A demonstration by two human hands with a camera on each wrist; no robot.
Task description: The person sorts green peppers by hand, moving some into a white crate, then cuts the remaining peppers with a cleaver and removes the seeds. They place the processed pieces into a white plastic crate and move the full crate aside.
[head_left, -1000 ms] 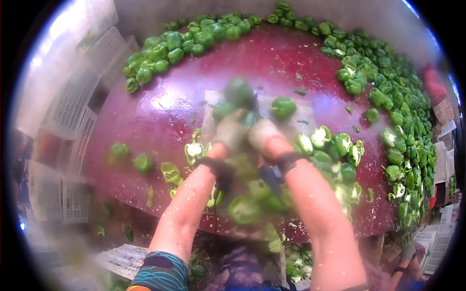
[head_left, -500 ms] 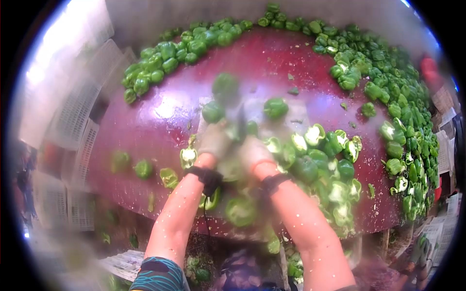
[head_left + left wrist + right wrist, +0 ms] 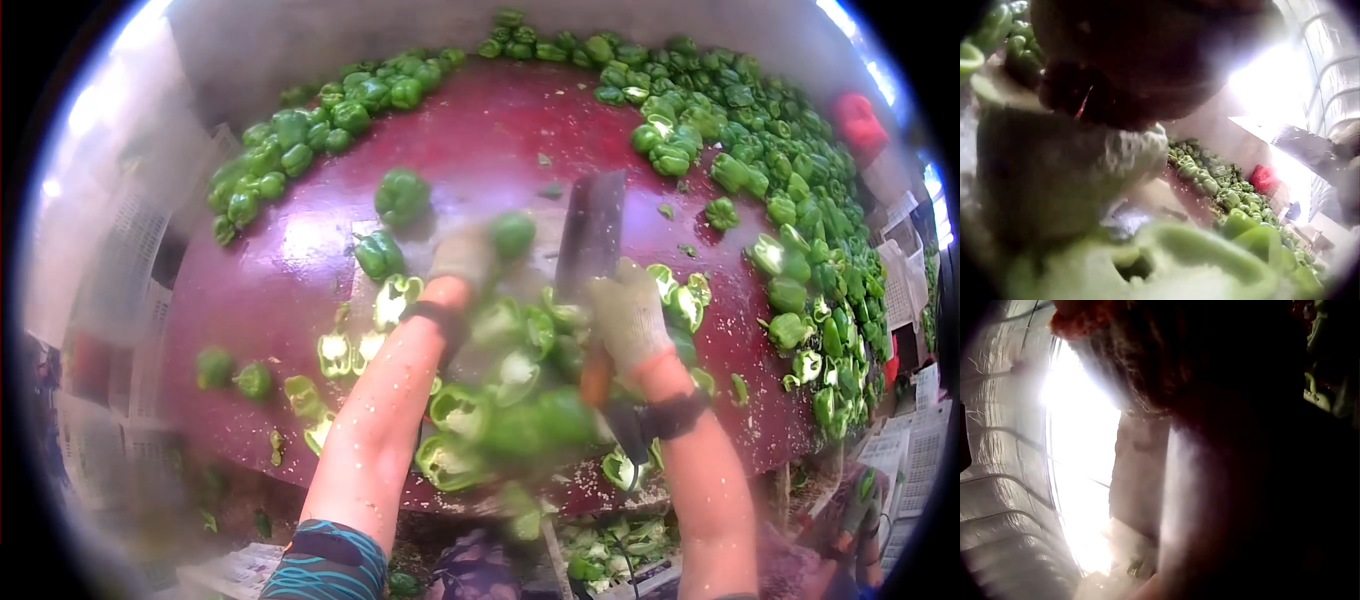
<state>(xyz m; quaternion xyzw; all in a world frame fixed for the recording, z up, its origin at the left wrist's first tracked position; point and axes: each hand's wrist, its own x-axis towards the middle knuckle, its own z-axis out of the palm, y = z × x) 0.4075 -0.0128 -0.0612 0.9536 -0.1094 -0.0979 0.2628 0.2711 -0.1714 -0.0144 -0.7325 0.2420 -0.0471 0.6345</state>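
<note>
In the head view my gloved left hand (image 3: pixel 462 255) holds a whole green bell pepper (image 3: pixel 512 235) by its fingertips, over a pale board (image 3: pixel 545 235). My gloved right hand (image 3: pixel 628 315) grips a cleaver by its wooden handle (image 3: pixel 596 375), its broad dark blade (image 3: pixel 590 225) pointing away from me. The blade also shows at the right of the left wrist view. Two whole peppers (image 3: pixel 403 197) lie beyond my left hand. Halved peppers (image 3: pixel 515 375) lie between my forearms, and more cut halves (image 3: pixel 398 300) sit beside my left wrist. The right wrist view is mostly dark.
A red table (image 3: pixel 500 110) spreads in front of me. Whole peppers (image 3: pixel 290 130) line its far left edge, and a long heap (image 3: pixel 740 95) runs along the back and right. White plastic crates (image 3: pixel 130 240) stand at the left. Another person's gloved hand (image 3: pixel 860 500) shows at lower right.
My right hand has moved right, away from my left, and the cleaver blade now shows broadside. The held pepper has come up between the hands. The head view has shifted, sliding the table scene leftward.
</note>
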